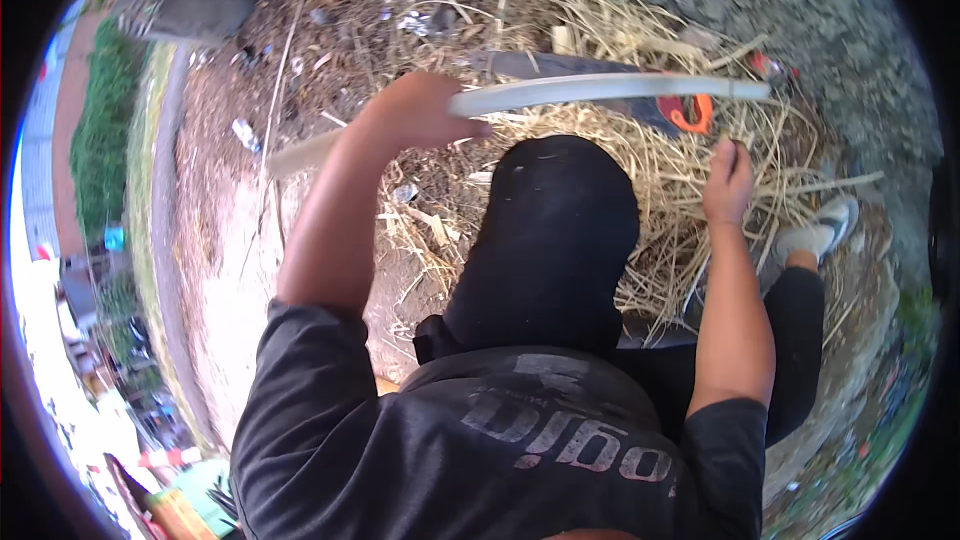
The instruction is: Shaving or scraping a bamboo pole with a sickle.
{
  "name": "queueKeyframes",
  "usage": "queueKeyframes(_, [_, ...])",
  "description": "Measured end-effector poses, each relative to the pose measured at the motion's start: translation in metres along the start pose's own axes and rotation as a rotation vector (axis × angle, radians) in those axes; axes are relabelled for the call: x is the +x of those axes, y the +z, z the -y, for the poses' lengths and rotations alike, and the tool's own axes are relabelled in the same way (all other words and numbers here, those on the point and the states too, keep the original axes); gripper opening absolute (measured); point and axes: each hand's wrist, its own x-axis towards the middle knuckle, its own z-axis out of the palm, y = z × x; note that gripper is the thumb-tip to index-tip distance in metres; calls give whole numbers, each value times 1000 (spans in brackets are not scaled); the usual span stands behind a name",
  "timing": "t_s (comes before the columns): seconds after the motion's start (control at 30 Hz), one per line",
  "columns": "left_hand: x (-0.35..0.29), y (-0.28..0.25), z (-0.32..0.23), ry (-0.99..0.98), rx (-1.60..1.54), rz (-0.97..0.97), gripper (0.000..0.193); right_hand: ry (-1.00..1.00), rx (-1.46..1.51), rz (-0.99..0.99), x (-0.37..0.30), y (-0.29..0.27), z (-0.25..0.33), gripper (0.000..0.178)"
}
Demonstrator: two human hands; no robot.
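Note:
My left hand (pixel 425 110) is closed round a long pale bamboo strip (pixel 610 88). The strip runs sideways above my knee, bends slightly, and shows a node near its right end. Its other end sticks out to the left behind my forearm. My right hand (pixel 729 185) is held lower, apart from the strip, with the fingers curled together; whatever may be in them is too small to make out. Beneath the strip, a handsaw with an orange and black handle (pixel 690 114) lies on the shavings, its dark blade partly covered.
Pale shavings and thin strips (pixel 660 190) litter the ground around my bent knee (pixel 560 200). A rough concrete wall (pixel 800 30) borders the far and right sides. A grey block (pixel 203 8) sits at the far left. My shoe (pixel 815 230) rests at right.

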Motion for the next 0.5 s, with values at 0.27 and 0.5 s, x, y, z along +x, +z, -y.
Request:
queueKeyframes(0.27, [-19, -41, -31, 49, 156, -196, 53, 57, 211, 153, 8, -4, 37, 38])
queueKeyframes(0.5, [-39, -66, -52, 109, 302, -199, 46, 32, 343, 176, 40, -16, 137, 31])
